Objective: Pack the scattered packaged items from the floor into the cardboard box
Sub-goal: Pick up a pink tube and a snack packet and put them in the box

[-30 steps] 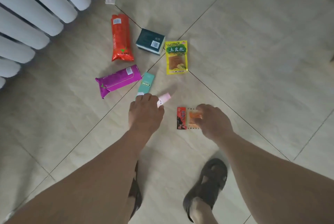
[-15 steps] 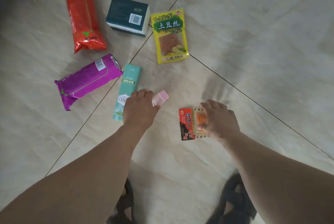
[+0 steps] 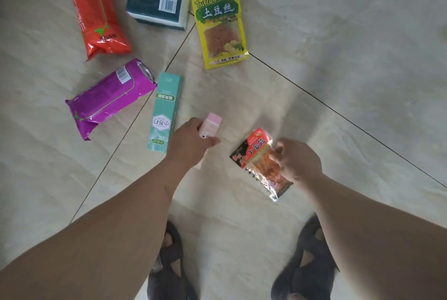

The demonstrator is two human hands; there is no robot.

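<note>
Holding a pink tube (image 3: 210, 125), the left hand (image 3: 191, 145) curls tight; the right hand (image 3: 296, 160) pinches a floppy snack packet (image 3: 258, 154) just above the floor (image 3: 338, 82). It might slip. No box shows.

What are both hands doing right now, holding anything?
Left hand: closed around the small pink item.
Right hand: pinching the red snack packet, which looks lifted at an angle.

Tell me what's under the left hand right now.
The left hand grips a small pink item; its pink end pokes out past the fingers and another bit shows below the palm. The middle is covered by the hand.
</note>
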